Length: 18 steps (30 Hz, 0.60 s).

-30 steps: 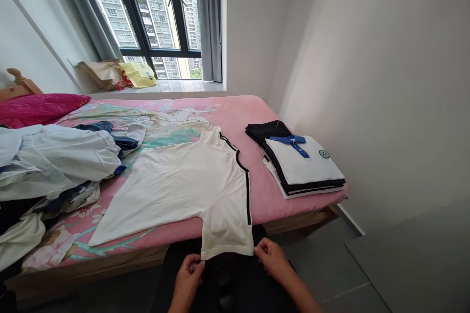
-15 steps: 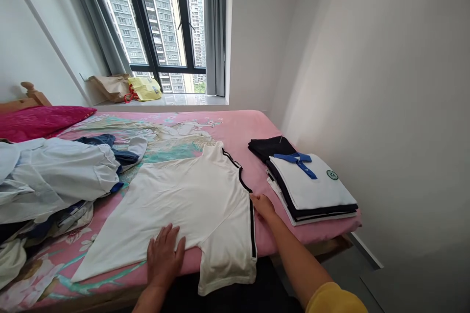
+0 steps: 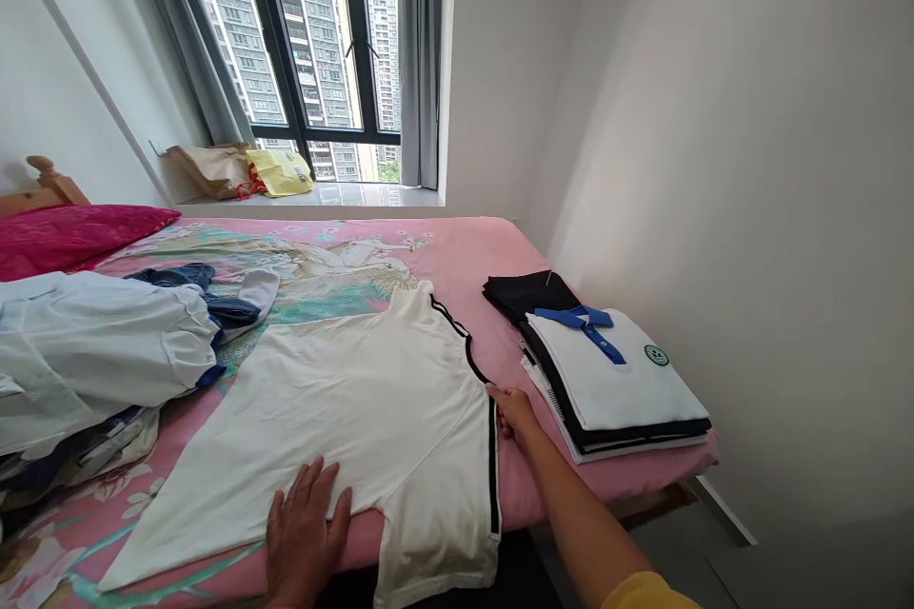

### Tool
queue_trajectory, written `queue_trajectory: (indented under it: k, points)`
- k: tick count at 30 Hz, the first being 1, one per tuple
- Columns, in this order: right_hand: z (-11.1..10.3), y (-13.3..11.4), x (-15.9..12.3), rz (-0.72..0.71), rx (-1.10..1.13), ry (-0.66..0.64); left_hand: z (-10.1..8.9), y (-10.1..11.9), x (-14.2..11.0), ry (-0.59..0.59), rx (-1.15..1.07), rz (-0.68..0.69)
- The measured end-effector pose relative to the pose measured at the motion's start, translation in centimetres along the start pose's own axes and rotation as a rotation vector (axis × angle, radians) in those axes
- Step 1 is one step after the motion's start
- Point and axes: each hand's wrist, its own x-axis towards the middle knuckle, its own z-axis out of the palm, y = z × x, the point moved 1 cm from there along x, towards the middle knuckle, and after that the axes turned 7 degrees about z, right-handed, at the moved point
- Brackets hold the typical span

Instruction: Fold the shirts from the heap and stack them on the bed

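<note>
Find the white short-sleeved fabric shirt with black trim [image 3: 335,390] spread flat at near centre on the pink floral bedsheet [image 3: 471,252], with one sleeve over the near bed edge. See the left hand [image 3: 306,533] palm down on its near side, fingers slightly apart; see the right hand [image 3: 510,411] at its right edge, thumb and forefinger clamped on the shirt's black-trimmed shoulder. Could skew or crease, by judgement, if pulled there against only light pressing; could slip nearward under the sleeve's weight. Could knock askew the neat stack of folded white and black garments [image 3: 614,381] just to the right. Cannot see the shirt's underside or the right hand's lower fingertips; cannot count the rumpled white and blue clothes [image 3: 107,343], cut off at left.
</note>
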Motion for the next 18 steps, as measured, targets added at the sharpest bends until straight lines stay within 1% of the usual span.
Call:
queue_trajectory:
  k: [3, 5, 6, 8, 11, 13, 15, 18]
  points:
    - [-0.1, 0.0, 0.0, 0.024, -0.01, -0.015, -0.2, -0.3, 0.8, -0.055, -0.004, -0.05]
    - [0.0, 0.2, 0.0, 0.018, -0.005, 0.009, -0.5, -0.1, 2.1, -0.112, -0.06, -0.074]
    - [0.2, 0.3, 0.1, 0.013, -0.001, 0.027, -0.6, 0.2, 2.9, -0.143, -0.113, -0.067]
    - [0.5, 0.4, 0.1, 0.005, 0.004, 0.057, -0.7, 1.6, 5.1, -0.215, -0.252, -0.005]
    - [0.8, 0.6, 0.1, -0.008, 0.005, 0.085, -0.3, 4.7, 9.1, -0.323, -0.433, 0.121]
    - [0.9, 0.6, 0.0, -0.016, 0.002, 0.093, 0.6, 6.7, 12.3, -0.369, -0.499, 0.162]
    - [1.1, 0.8, 0.0, -0.024, -0.005, 0.094, 2.0, 7.9, 15.8, -0.363, -0.524, 0.127]
    - [1.2, 1.2, 0.4, -0.025, -0.015, 0.111, 4.6, 8.1, 21.3, -0.285, -0.542, 0.002]
